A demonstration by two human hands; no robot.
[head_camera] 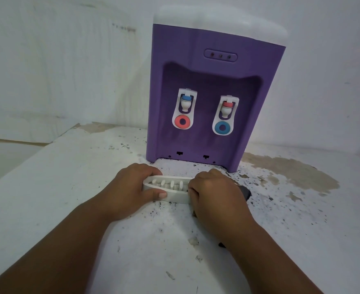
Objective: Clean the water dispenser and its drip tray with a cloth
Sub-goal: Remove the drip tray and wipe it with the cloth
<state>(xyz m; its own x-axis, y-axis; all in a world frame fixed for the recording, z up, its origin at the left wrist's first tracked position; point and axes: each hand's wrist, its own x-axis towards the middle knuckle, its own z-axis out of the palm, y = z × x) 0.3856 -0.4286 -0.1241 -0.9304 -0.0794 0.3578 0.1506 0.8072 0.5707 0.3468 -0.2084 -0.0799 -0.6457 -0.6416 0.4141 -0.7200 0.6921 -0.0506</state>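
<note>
A purple water dispenser [213, 81] with a white top stands at the back of the table, two white taps on its front. The white slotted drip tray [170, 188] lies on the table just in front of the dispenser's base, out of its slot. My left hand [132, 187] grips the tray's left end, thumb on the front wall. My right hand [215, 194] is curled over the tray's right end and covers it. A dark cloth [244, 193] peeks out from under my right hand; whether the fingers hold it I cannot tell.
The white table top [69, 187] is worn, with black specks and brown peeled patches at the right [291, 172]. Its left edge drops off toward the floor. White walls stand close behind and to the left of the dispenser.
</note>
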